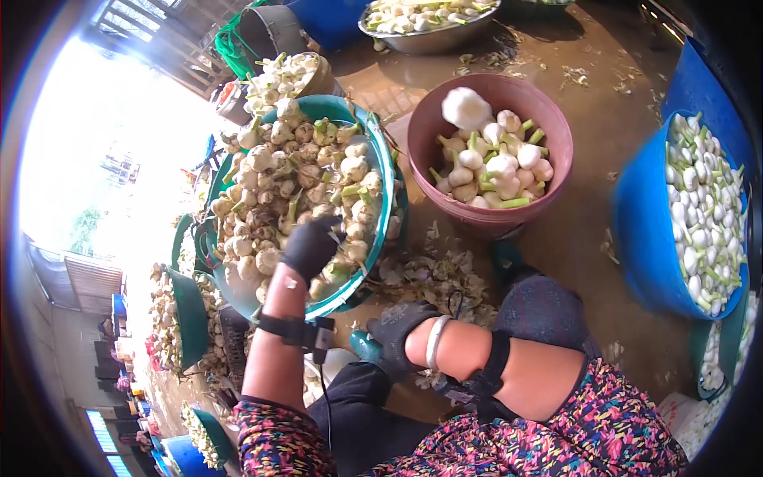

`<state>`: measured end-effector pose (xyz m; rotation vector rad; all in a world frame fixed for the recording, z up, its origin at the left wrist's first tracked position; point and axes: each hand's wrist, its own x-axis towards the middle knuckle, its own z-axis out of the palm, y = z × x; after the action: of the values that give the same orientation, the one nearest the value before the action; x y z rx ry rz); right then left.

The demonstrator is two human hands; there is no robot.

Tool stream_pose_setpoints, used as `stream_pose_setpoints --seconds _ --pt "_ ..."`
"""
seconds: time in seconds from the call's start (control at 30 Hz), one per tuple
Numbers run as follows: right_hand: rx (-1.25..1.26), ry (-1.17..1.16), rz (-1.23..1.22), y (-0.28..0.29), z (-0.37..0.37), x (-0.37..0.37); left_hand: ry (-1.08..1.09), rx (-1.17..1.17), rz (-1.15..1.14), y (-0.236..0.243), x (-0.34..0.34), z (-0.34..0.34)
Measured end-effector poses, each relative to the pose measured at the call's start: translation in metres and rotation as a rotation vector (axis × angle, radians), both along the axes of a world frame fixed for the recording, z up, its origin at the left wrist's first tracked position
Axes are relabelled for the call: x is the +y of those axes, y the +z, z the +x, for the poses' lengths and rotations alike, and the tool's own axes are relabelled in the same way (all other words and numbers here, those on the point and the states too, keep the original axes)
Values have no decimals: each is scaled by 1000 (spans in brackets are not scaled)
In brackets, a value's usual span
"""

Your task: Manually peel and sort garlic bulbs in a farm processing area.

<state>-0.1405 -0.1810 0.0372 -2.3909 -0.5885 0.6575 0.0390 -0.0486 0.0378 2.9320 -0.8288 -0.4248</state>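
Observation:
My left hand (311,248), in a dark glove, reaches into a teal tub (380,143) of brownish, soil-stained garlic bulbs (262,187) partly in water. Its fingers are slightly apart over the bulbs, and no bulb shows in its grasp. My right hand (400,338), also gloved, is closed low in front of my knees. What it holds, if anything, is hidden. A blurred white garlic bulb (466,108) appears in the air above a pink bucket (423,135). Inside that bucket lie cleaner white bulbs (501,163) with short green stems.
Garlic skins (441,278) litter the floor between tub and bucket. A blue tub (640,230) full of white garlic stands at right. A metal basin (429,41) of garlic is at the back. Green containers (189,318) of bulbs line the left side.

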Motion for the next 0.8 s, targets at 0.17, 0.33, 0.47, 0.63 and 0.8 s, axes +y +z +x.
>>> stream_pose_setpoints --seconds 0.17,0.33,0.47,0.63,0.8 --pt "23 -2 47 -4 3 -6 79 28 -139 -50 6 -13" --pt "-120 -298 201 -2 2 -8 225 44 -362 -15 21 -29" --pt "-325 -658 733 -1 10 -12 282 225 -1013 22 27 -80" --pt "-8 -429 1258 0 17 0 557 745 -1521 20 50 -138" --pt "512 -475 1404 -1 21 7 635 786 -1545 24 54 -150"
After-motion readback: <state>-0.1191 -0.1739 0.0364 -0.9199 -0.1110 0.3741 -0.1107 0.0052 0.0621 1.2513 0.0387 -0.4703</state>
